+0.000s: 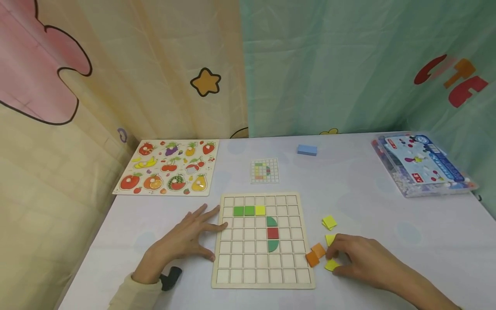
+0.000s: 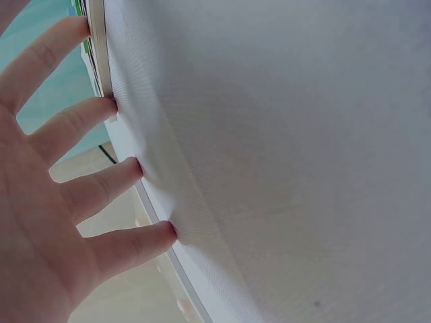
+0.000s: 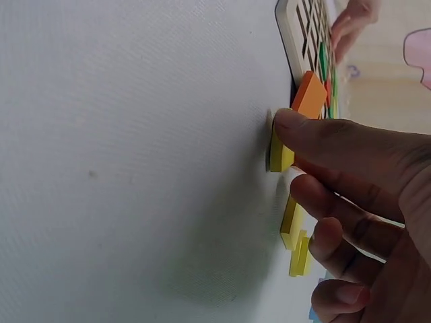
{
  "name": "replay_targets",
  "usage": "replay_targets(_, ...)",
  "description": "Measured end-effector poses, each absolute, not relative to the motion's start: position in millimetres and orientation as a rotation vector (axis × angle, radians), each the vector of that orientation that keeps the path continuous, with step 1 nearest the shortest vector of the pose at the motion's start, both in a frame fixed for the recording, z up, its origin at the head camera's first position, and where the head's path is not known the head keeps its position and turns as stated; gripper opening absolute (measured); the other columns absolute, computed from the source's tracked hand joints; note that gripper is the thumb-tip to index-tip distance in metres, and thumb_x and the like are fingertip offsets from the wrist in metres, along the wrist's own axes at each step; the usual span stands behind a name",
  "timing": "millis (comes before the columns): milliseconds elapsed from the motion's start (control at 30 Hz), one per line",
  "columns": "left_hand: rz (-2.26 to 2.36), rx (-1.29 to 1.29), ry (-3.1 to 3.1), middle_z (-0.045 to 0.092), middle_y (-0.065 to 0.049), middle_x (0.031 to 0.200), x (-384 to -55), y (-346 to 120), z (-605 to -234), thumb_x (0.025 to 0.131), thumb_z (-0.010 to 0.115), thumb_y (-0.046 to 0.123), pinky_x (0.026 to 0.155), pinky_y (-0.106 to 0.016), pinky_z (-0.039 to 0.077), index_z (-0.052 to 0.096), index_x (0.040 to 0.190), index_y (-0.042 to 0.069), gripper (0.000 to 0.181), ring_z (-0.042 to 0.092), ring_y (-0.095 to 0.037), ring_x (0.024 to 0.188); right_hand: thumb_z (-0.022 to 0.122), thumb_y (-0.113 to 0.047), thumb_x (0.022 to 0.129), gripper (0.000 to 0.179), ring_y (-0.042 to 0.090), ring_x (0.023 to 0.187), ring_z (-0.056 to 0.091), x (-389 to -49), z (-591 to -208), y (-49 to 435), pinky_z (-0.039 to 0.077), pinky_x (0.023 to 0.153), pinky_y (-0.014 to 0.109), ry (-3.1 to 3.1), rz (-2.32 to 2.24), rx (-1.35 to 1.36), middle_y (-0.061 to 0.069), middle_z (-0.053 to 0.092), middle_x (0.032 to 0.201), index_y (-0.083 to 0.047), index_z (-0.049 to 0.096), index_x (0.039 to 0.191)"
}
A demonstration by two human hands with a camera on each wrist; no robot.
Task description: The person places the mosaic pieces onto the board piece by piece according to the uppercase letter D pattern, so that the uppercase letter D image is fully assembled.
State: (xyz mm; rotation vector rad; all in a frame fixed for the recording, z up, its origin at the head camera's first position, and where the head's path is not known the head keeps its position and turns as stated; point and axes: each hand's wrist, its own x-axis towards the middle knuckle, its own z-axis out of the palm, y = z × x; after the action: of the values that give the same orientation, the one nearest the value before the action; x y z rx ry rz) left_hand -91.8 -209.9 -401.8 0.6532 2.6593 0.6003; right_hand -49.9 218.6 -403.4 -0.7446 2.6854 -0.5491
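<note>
My left hand (image 1: 187, 237) has its fingers spread along the left edge of a wooden grid board (image 1: 236, 275), with fingertips at the board's rim. Beyond the board's right side, my right hand (image 1: 362, 260) pinches a yellow square tile (image 3: 281, 155) at the table surface, thumb on its near side. Another yellow tile (image 3: 291, 222) lies by the curled fingers, and more yellow tiles (image 1: 329, 222) overlap farther back. Two orange tiles (image 1: 318, 250) lie against the board's right edge. On the grid are two green squares (image 1: 244, 211), a yellow square (image 1: 260, 210), a red square (image 1: 273, 233) and two green quarter-round pieces (image 1: 273, 246).
Behind the board lies a small printed pattern card (image 1: 265, 171). A fruit puzzle board (image 1: 166, 168) is at the back left, a blue block (image 1: 307, 150) at the back, and a clear plastic case (image 1: 424, 163) at the back right. Curtains hang behind the table.
</note>
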Motion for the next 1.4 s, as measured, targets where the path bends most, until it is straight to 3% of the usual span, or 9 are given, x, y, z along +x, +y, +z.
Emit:
replay_targets(300,0.604,0.653,2.655,0.032,-0.011,0.158,-91,-210,-402,0.057,0.092,0.039,0.109,-0.072,0.014,0.065,0.131,0.024,0.08,0.015,-0.046,0.146,0.085,-0.024,0.073,0.032,-0.005,0.084,0.054,-51,-403,217,0.051,0.067,0.026,2.639,-0.535,-0.768,-0.027,0.059,0.1,-0.035,0.073,0.1)
replay_targets(533,0.597,0.677,2.662,0.032,-0.011,0.158,-91,-211,-403,0.057,0.092,0.039,0.109,-0.072,0.015,0.064,0.132,0.024,0.082,0.015,-0.046,0.146,0.088,-0.026,0.069,0.029,-0.004,0.083,0.057,-49,-404,214,0.053,0.068,0.028,2.66,-0.489,-0.728,-0.029,0.058,0.091,-0.037,0.07,0.089)
replay_targets(933,0.594,0.668,2.66,0.032,-0.01,0.158,-91,-211,-402,0.057,0.092,0.039,0.11,-0.072,0.014,0.064,0.132,0.024,0.081,0.015,-0.045,0.146,0.085,-0.026,0.075,0.024,-0.002,0.088,0.06,-54,-395,215,0.055,0.071,0.027,2.569,-0.638,-0.854,-0.028,0.061,0.096,-0.036,0.072,0.093)
replay_targets(1133,0.586,0.652,2.662,0.031,-0.01,0.158,-92,-211,-402,0.057,0.092,0.039,0.11,-0.071,0.014,0.064,0.132,0.024,0.081,0.015,-0.045,0.146,0.081,-0.025,0.08,0.022,-0.003,0.078,0.056,-59,-390,193,0.049,0.064,0.021,2.54,-0.808,-0.974,-0.026,0.062,0.097,-0.031,0.075,0.1)
replay_targets(1267,0.586,0.649,2.664,0.032,-0.01,0.158,-92,-210,-403,0.056,0.093,0.038,0.11,-0.071,0.014,0.065,0.131,0.024,0.081,0.015,-0.045,0.146,0.082,-0.022,0.08,0.018,-0.004,0.07,0.052,-62,-395,168,0.048,0.063,0.018,2.554,-0.831,-1.051,-0.023,0.061,0.095,-0.026,0.075,0.096)
replay_targets(1400,0.591,0.659,2.669,0.032,-0.011,0.158,-92,-211,-403,0.056,0.092,0.039,0.109,-0.072,0.014,0.065,0.13,0.023,0.081,0.015,-0.046,0.146,0.082,-0.018,0.079,0.018,-0.005,0.074,0.054,-64,-402,142,0.048,0.066,0.016,2.562,-0.827,-1.178,-0.022,0.062,0.094,-0.023,0.074,0.093)
